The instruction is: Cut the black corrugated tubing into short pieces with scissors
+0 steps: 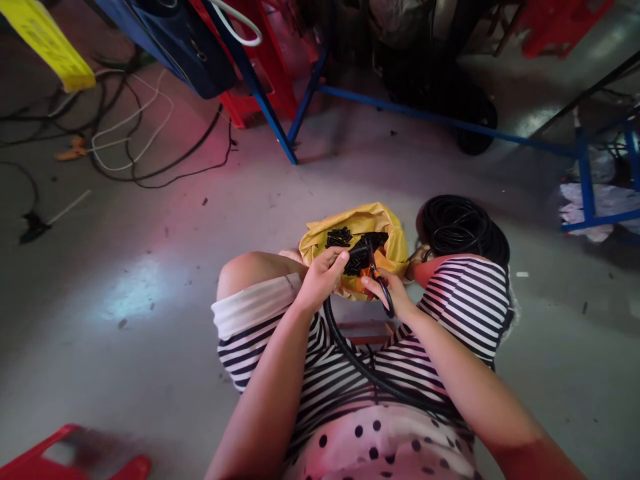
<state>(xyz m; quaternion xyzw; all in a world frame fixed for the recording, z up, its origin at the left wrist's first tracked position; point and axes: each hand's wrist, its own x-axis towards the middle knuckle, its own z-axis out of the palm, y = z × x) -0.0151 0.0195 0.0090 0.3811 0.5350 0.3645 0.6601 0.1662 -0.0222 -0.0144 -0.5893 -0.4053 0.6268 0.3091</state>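
Down over the knees, the left hand (323, 275) grips the end of a black hose (350, 353), its fingers (336, 259) curled and pressed together around the tip just above the yellow bag (395, 240). The right hand (393, 290) sits just beside it, at the bag's near edge, with thumb and forefinger pinching a small orange-handled cutter (376, 277) whose dark loop hangs under the palm; how firmly the other fingers close cannot be told. From the left hand the hose runs away from the bag, curving across the striped shorts (450, 300) and toward the person's body.

Inside the open bag lie many short black pieces (340, 237), heaped loosely, some right under the hose tip. To the right of the bag, touching the right knee, rests a coil of black hose (460, 227) on the grey floor (150, 300). Beyond the bag stands a blue metal frame (440, 120), and well off to the bag's left, loose black and white cables (130, 140) trail over the floor. Nearer than the bag, at the lower left corner, shows part of a red stool (60, 460).
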